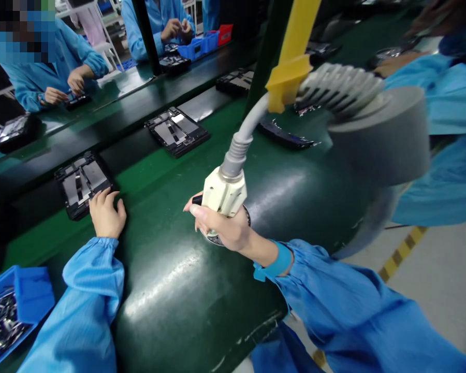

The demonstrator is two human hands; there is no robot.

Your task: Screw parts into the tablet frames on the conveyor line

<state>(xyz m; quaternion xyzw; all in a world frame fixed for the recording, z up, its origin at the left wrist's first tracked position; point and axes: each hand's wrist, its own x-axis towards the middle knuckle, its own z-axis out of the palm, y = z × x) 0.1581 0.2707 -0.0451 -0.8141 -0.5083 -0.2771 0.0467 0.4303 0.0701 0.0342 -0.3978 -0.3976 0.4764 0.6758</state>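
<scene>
My right hand [233, 228] is closed around a cream-coloured fitting [226, 189] at the lower end of a grey hose. A short black part shows between its thumb and fingers. Just beneath this hand, the rim of a round dark disc or dish [216, 240] shows; the hand hides most of it. My left hand [107, 213], fingers slightly bent and thumb apart, lies at the lower right edge of an opened tablet-like device [72, 185], whose grey panels and ribbon cables are exposed. Another such device [177, 130] lies farther back.
A blue bin [34, 295] of small metal parts stands at lower left. From a yellow-wrapped support [289, 77], a corrugated arm carries a grey hood [380, 137] on the right. A dark curved part [285, 135] lies on the green bench [163, 300]. Co-workers in blue sleeves sit across and right.
</scene>
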